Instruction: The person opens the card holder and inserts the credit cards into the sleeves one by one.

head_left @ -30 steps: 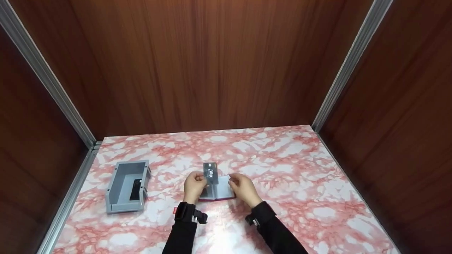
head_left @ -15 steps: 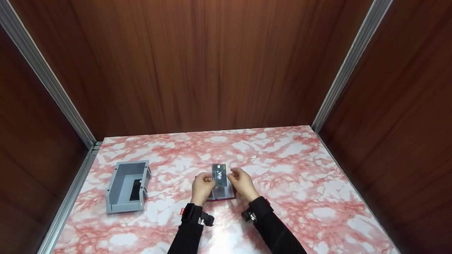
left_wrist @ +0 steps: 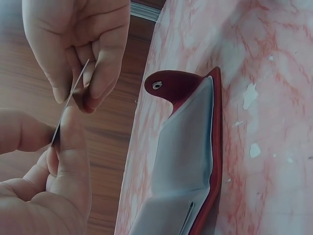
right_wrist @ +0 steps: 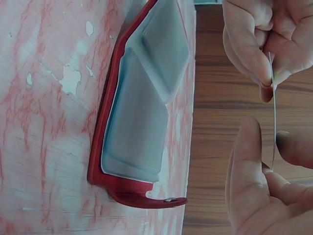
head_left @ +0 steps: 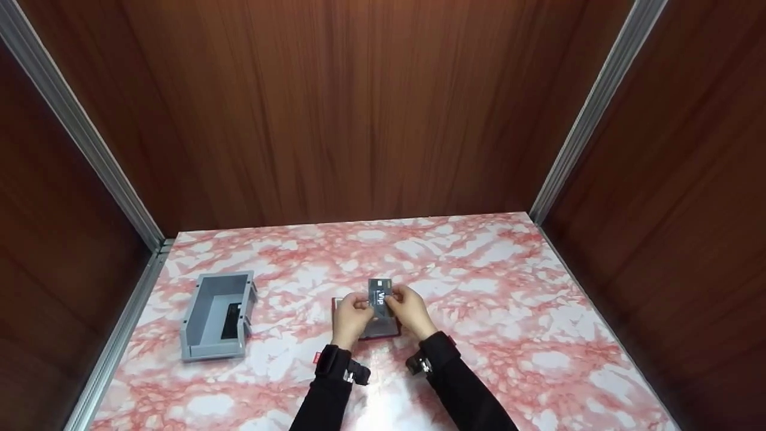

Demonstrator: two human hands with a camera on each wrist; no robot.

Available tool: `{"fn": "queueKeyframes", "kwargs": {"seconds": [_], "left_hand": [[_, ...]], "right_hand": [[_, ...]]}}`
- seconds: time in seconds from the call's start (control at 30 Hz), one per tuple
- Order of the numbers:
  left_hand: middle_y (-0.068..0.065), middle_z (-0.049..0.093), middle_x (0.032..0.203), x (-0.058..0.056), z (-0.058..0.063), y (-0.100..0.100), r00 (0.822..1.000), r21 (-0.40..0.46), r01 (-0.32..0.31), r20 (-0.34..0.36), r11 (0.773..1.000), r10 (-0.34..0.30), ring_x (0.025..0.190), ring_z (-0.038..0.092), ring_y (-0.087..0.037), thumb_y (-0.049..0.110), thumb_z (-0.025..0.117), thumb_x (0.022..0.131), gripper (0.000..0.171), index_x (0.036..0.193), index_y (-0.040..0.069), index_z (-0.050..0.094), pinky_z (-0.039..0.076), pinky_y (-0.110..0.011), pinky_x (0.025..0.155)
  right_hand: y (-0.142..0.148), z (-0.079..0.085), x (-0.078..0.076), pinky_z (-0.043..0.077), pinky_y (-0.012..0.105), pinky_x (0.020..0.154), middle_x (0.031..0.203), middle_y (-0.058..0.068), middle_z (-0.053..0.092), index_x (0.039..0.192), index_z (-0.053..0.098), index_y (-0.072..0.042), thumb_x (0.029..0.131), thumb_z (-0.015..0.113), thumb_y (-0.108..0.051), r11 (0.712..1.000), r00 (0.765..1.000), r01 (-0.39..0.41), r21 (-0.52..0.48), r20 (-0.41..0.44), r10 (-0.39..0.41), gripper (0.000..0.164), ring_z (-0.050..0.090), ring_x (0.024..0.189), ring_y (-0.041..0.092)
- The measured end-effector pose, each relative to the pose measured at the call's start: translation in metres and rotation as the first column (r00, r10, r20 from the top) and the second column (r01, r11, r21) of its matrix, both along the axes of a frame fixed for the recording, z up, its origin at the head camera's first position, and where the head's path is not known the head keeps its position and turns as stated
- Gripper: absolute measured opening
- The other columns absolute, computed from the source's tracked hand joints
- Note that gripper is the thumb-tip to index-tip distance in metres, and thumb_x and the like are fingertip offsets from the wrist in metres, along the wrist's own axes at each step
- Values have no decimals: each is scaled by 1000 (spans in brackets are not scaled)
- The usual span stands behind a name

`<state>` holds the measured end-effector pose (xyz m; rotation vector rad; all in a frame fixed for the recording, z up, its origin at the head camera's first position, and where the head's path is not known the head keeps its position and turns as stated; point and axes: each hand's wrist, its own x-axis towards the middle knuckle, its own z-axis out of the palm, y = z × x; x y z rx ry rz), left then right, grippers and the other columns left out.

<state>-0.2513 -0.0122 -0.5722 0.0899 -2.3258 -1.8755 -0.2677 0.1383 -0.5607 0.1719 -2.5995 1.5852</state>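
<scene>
A dark grey bank-style card (head_left: pixel 379 288) marked "VIP" is held up over an open card holder (head_left: pixel 383 328). My left hand (head_left: pixel 350 318) pinches its left side between thumb and fingers. At the card's right edge my right hand (head_left: pixel 413 310) has its thumb on the face and fingers around the edge. Both wrist views show the card (left_wrist: pixel 68 110) edge-on, apart from the holder. The card holder (right_wrist: pixel 137 115) has a red cover, a snap tab and clear plastic sleeves, and lies open on the table. My left hand partly hides it in the head view.
Left of the hands stands a grey plastic bin (head_left: pixel 212 353) with a black card-like item (head_left: pixel 231 321) inside. The table (head_left: pixel 497 335) has a red-and-white marbled top. Brown wood-grain panels (head_left: pixel 359 120) and metal posts (head_left: pixel 598 108) enclose it at the back and sides.
The left hand has moved right with the card, across the holder. The right hand has left the holder's right-hand sleeve and now meets the card's right edge.
</scene>
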Motion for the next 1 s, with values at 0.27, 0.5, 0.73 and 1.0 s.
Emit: {"fn": "queueKeyframes", "kwargs": {"seconds": [0.27,0.5,0.73,1.0], "left_hand": [[-6,60,81,0,-1,2,1000,20,25,-10,999,-25,73,55,-15,-6,63,73,30,103,-8,66,49,-27,64],[-7,59,81,-1,-2,2,1000,49,29,-9,998,-29,72,54,-15,-8,61,72,31,103,-10,65,49,-26,62],[-8,64,79,-1,-2,-3,1000,-10,16,-14,1000,-16,67,60,-14,-2,66,76,26,101,-8,67,54,-27,61],[-7,65,81,0,-1,-15,998,-49,-57,-11,997,57,69,63,-16,3,65,80,24,102,-6,68,52,-30,65]], "right_hand": [[0,2,-1,55,33,73,96,18,69,110,63,11,92,63,-2,1000,1000,10,-23,6,-10,22,65,86,24],[0,1,-1,55,30,67,94,15,69,108,63,10,92,63,-1,998,1000,10,-67,28,-8,19,63,81,19],[0,1,-2,51,26,64,89,14,69,106,63,11,91,64,-1,997,1000,5,-81,27,-3,18,60,76,14],[1,-5,-3,53,27,62,90,13,69,106,63,10,91,64,0,997,998,19,-81,61,-14,18,60,74,13]]}}
